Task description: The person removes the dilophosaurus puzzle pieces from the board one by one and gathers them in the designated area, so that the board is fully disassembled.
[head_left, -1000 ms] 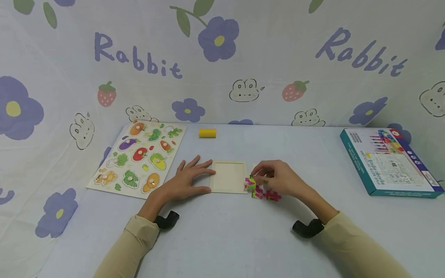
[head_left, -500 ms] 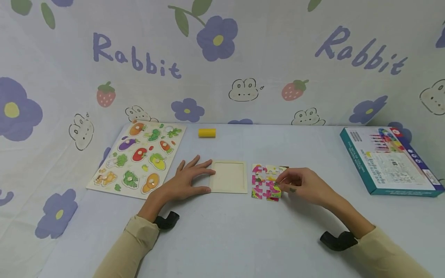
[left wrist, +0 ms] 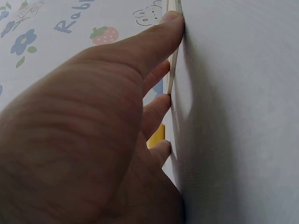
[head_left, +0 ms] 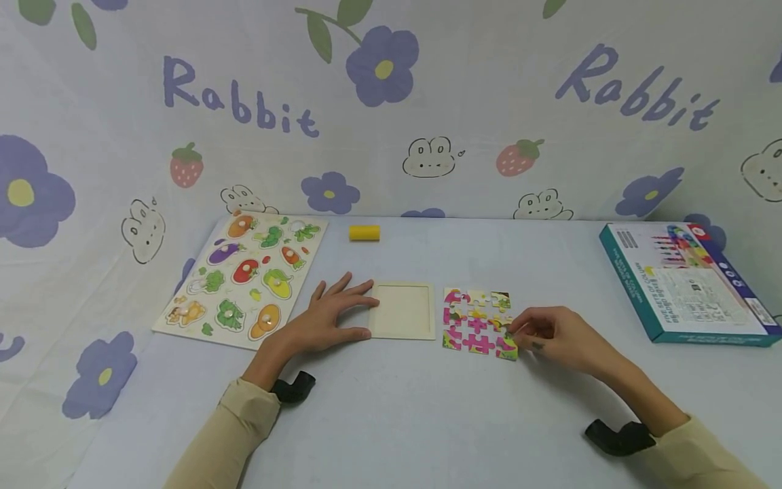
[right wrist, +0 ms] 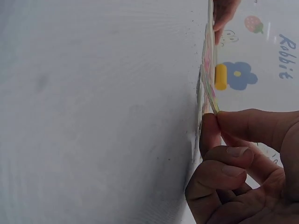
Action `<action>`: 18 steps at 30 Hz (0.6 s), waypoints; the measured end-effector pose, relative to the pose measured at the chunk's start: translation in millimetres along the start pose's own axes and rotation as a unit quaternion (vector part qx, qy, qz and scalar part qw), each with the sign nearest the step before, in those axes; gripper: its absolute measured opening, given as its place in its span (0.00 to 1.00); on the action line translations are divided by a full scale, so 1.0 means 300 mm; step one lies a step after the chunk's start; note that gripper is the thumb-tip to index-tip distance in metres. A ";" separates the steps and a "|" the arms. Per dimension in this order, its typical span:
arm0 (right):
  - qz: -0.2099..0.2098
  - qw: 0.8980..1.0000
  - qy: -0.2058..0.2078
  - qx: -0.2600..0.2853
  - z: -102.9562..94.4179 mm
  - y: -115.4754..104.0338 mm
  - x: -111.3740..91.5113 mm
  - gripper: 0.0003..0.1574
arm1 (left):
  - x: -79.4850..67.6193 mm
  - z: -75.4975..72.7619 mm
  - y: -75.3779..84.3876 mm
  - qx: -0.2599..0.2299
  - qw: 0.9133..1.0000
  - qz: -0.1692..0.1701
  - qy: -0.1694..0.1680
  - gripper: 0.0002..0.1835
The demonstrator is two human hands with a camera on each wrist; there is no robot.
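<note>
My left hand (head_left: 330, 319) lies with spread fingers on the table, its thumb and fingertips touching the left edge of a shallow, square wooden puzzle tray (head_left: 402, 338). Right of the tray, several pink, yellow and green jigsaw pieces (head_left: 478, 324) lie in loose rows with small gaps. My right hand (head_left: 556, 336) is at the lower right corner of these rows. In the right wrist view, its thumb and index finger pinch the edge of a thin jigsaw piece (right wrist: 210, 93), held at a slant. The other fingers of that hand curl inward.
A wooden vegetable knob puzzle board (head_left: 244, 285) lies to the left. A yellow cylinder (head_left: 364, 233) is near the table's back edge. At the far right rests a flat teal and white box (head_left: 684, 285). Printed cloth (head_left: 464, 81) hangs behind the table.
My right hand has moved right, away from the tray, carrying a jigsaw piece across the rows to their lower right corner. Pieces it covered now show. My left hand has stayed put.
</note>
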State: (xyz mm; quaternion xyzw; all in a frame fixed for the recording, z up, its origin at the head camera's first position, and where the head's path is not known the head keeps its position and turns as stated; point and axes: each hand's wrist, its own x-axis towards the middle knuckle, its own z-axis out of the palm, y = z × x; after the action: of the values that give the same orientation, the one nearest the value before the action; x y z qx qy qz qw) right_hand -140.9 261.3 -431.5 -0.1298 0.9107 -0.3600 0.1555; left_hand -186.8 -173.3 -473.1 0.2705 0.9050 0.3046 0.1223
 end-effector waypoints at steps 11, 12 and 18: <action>-0.001 1.000 0.004 -0.016 0.012 0.002 0.003 0.09 | 0.000 0.002 -0.001 0.001 1.000 -0.002 -0.001 0.31; -0.002 1.000 0.005 -0.016 0.012 0.003 0.003 0.09 | -0.001 0.001 0.000 0.000 1.000 -0.003 -0.002 0.31; -0.009 1.000 0.005 -0.021 0.016 0.011 0.006 0.09 | -0.001 0.001 -0.001 -0.001 1.000 -0.004 -0.002 0.31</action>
State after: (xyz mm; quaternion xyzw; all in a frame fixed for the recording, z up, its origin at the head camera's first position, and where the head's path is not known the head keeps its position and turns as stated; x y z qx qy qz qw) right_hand -141.3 260.1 -437.4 -0.1393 0.9175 -0.3430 0.1454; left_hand -186.6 -173.4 -473.4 0.2678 0.9054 0.3047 0.1257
